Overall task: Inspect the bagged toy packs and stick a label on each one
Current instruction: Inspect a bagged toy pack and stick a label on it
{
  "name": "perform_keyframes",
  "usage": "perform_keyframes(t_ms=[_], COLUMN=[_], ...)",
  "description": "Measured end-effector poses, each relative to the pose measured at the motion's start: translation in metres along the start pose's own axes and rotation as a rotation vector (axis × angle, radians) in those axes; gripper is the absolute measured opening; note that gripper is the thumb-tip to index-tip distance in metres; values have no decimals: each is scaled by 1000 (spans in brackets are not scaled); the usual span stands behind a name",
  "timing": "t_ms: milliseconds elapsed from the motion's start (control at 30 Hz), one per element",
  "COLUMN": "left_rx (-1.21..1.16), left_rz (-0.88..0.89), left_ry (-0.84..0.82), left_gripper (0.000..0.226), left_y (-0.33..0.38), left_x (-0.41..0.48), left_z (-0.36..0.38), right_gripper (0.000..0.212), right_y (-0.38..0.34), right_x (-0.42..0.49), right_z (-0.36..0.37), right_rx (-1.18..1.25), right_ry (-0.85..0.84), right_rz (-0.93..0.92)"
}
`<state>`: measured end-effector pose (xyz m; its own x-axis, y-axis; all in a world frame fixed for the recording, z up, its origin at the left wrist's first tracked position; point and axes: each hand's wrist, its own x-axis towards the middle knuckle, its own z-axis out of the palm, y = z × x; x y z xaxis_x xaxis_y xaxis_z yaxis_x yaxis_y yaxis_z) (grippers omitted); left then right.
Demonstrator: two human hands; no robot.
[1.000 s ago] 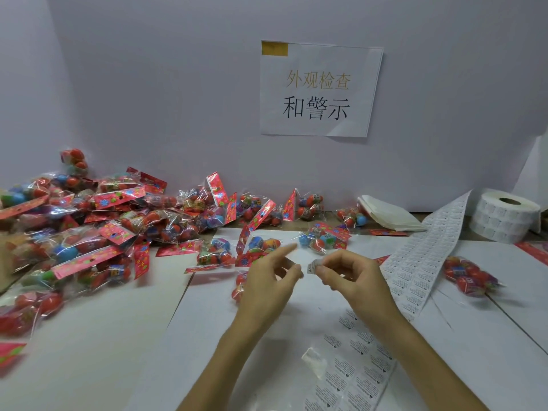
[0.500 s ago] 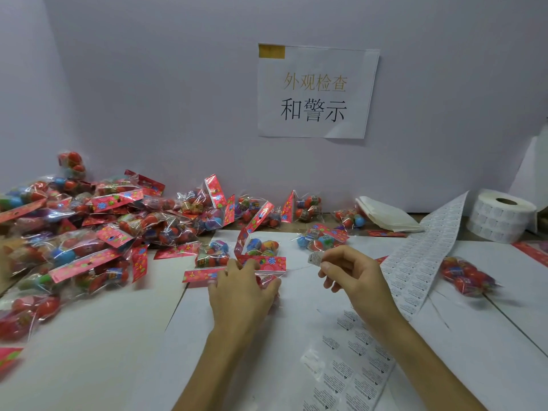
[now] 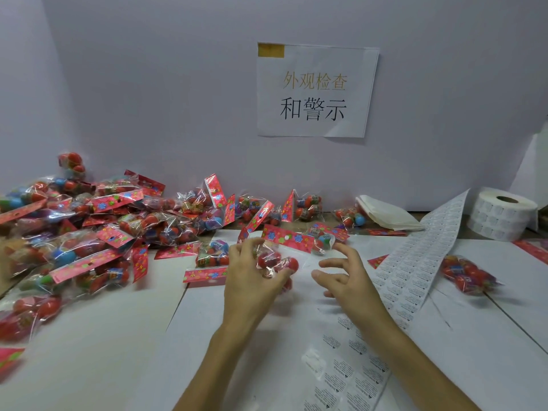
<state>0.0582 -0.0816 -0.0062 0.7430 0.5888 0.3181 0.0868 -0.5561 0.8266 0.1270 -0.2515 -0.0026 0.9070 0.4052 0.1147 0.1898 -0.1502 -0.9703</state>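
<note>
Moved: left hand (image 3: pixel 252 280) is lifting the toy pack (image 3: pixel 268 259) off the table (image 3: pixel 89 351).
Left fingers (image 3: pixel 240 256): gripping the pack.
Right hand (image 3: pixel 344 280): fingers spreading open, pack at its 9 o'clock.

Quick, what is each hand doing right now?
Left hand: holding a toy pack.
Right hand: open, nothing seen in it.

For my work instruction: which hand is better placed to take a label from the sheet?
Probably the right hand: it looks empty, fingers spread, beside the label sheet. The left hand grips a toy pack.
</note>
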Motion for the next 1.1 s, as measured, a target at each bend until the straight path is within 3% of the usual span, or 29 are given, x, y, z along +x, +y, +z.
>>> perform_keyframes(t_ms=[133, 267, 367, 467, 567, 633, 867, 1100], left_rx=[-197, -227, -354, -466, -466, -518, -532, -468], left_rz=[53, 123, 46, -138, -113, -94, -96, -310], left_ry=[-32, -144, -207, -285, -300, -291, -339, -629], left_gripper=[84, 88, 84, 63, 26, 14, 12, 41], left_y=[7, 11, 19, 26, 23, 23, 23, 25], left_x=[-3, -12, -12, -10, -11, -13, -15, -14], left_z=[4, 10, 8, -1, -2, -2, -1, -5], right_gripper=[79, 55, 44, 44, 45, 47, 40, 46], right_y=[-1, -1, -1, -6, -9, -10, -11, -10], right_x=[-2, -1, 2, 1, -1, -2, -4, 1], right_z=[7, 5, -2, -6, -6, -3, -3, -13], right_rx=[232, 333, 359, 377, 328, 243, 101, 176], right_ry=[4, 135, 190, 144, 50, -10, 62, 196], right_rz=[46, 43, 9, -41, -53, -66, -200, -253])
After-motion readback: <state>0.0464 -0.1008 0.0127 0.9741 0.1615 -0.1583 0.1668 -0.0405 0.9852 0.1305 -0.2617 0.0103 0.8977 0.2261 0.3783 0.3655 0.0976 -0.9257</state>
